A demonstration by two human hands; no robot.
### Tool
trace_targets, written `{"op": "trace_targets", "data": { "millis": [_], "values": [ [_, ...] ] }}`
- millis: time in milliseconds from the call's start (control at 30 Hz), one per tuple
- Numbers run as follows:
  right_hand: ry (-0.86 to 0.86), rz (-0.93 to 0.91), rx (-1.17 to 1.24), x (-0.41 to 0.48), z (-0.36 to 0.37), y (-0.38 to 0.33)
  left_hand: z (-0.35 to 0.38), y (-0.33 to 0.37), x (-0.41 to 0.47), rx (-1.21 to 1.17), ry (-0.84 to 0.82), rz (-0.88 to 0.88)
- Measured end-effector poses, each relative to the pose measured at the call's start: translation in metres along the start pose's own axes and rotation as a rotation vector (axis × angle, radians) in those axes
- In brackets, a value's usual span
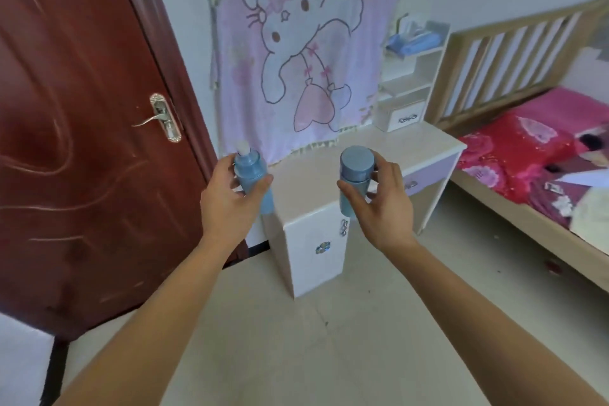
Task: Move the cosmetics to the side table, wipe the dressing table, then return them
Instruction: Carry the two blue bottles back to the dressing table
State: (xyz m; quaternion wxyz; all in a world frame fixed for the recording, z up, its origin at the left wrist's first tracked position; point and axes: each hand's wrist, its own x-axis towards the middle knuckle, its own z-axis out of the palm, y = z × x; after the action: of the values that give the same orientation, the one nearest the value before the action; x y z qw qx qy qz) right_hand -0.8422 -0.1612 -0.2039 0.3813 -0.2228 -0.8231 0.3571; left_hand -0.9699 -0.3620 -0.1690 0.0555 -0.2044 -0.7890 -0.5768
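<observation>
Holding one blue bottle in each hand, we face the dressing table (306, 183) from the floor (296, 339) in front of it. Far left stands a dark red door (82, 109), close beside our left arm. Our left hand (227, 198) grips a pump bottle (251, 171) around its body, thumb across the front, the white nozzle pointing up. This bottle hangs in the air just off the table's left edge, between door and tabletop. The table's near corner points toward us, and its pale top shows bare between our hands. Our right hand (379, 204) grasps a capped bottle (357, 161), fingers wrapped behind it and thumb in front, above the table's front edge. A pink cartoon blanket (296, 59) hangs behind the table. Further right a small white shelf unit (408, 92) sits at the back of the tabletop. A bed (543, 158) with red bedding stands just beside the table's right end, leaving a strip of open floor along it.
</observation>
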Motion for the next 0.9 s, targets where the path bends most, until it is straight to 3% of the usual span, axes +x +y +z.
{"op": "trace_targets", "data": {
  "millis": [367,667,900],
  "values": [
    [0.049,0.124,-0.105,0.180,0.019,0.142,0.199,-0.036,0.168,-0.136,-0.231,0.023],
    [0.071,0.165,-0.082,0.350,0.030,0.217,0.342,-0.022,0.328,-0.108,-0.346,0.121],
    [0.021,0.182,-0.109,0.449,0.048,0.320,0.462,-0.046,0.400,-0.070,-0.356,0.087]
  ]
}}
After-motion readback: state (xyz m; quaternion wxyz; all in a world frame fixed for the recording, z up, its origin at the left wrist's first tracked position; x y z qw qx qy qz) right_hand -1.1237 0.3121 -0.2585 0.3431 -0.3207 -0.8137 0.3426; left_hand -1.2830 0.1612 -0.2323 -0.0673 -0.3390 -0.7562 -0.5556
